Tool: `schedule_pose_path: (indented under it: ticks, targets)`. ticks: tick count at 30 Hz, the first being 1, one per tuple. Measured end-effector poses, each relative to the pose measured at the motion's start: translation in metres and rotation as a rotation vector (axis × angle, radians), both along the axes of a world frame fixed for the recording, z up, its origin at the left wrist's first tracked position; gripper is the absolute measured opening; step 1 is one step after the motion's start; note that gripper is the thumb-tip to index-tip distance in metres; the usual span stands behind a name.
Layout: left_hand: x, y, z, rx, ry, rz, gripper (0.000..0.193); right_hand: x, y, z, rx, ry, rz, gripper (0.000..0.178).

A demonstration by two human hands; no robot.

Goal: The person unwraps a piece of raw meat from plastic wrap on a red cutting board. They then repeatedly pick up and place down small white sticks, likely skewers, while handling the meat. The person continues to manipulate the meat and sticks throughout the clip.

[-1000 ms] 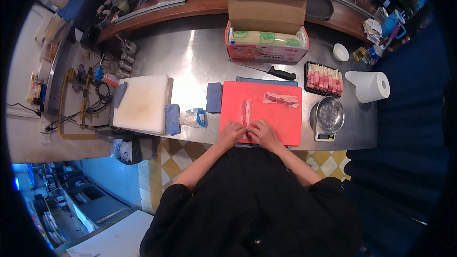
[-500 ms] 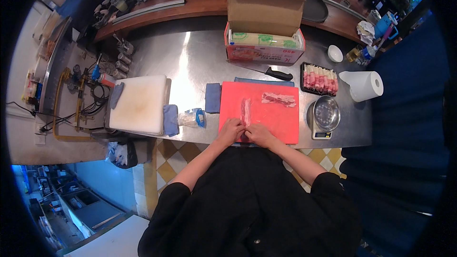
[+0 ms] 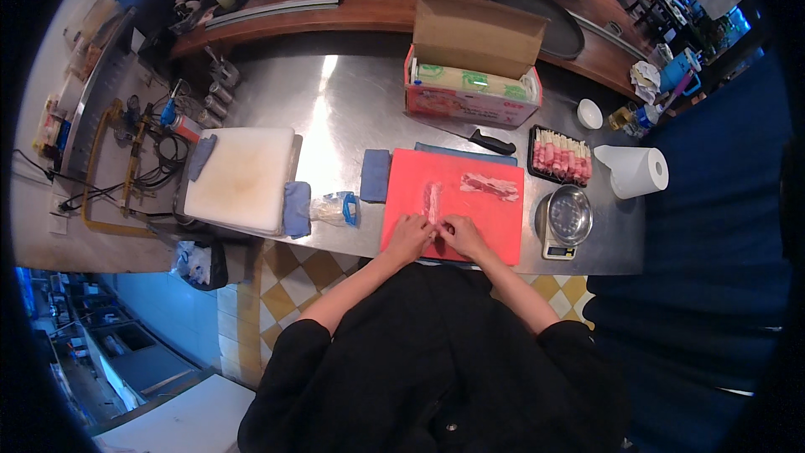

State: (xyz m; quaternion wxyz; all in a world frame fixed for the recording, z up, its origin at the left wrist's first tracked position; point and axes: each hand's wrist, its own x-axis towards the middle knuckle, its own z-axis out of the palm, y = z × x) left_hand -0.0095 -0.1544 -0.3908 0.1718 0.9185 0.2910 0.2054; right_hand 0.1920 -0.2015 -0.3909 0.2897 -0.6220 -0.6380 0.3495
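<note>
On the red cutting board point(image 3: 503, 231), a thin slice of streaky raw meat point(image 3: 433, 198) lies lengthwise in front of me. My left hand point(image 3: 410, 237) and my right hand point(image 3: 460, 236) meet at its near end, fingers bent and pinching the meat there. Whatever may lie under the fingertips is hidden. To the right on the board rests a small pile of meat slices point(image 3: 490, 185). Beyond the board is a black-handled knife point(image 3: 491, 143). A black tray point(image 3: 534, 165) holds several meat rolls point(image 3: 563, 156) with white stalks sticking out.
A metal bowl point(image 3: 570, 214) sits on a scale point(image 3: 559, 250) at the right, near a paper roll point(image 3: 633, 172). Left are a clear bag point(image 3: 332, 209), blue cloths point(image 3: 375, 174) and a white cutting board point(image 3: 241, 180). An open carton point(image 3: 474, 109) with a film roll stands behind.
The view has shifted slightly. My fingers have moved a little at the meat's near end, and the right hand sits slightly more apart from the left. The slice still lies on the board.
</note>
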Motion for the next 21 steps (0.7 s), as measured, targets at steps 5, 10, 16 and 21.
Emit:
schedule_pose_path:
  ticks: [5, 10, 16, 21]
  targets:
    - [0.004, 0.002, 0.005, -0.082, 0.064, -0.005, 0.014, 0.000, -0.024, 0.012, 0.283, -0.110, 0.001, 0.020]
    - [0.012, 0.032, 0.006, -0.314, 0.247, -0.116, 0.018, -0.012, -0.039, 0.021, 0.222, -0.289, 0.060, 0.024]
    - [0.008, 0.051, 0.012, -0.461, 0.160, -0.192, 0.017, -0.022, -0.028, 0.017, 0.030, -0.320, -0.082, 0.028]
    - [-0.012, 0.023, 0.035, -0.128, 0.098, -0.243, 0.023, -0.023, -0.026, 0.012, 0.077, -0.338, -0.077, 0.022]
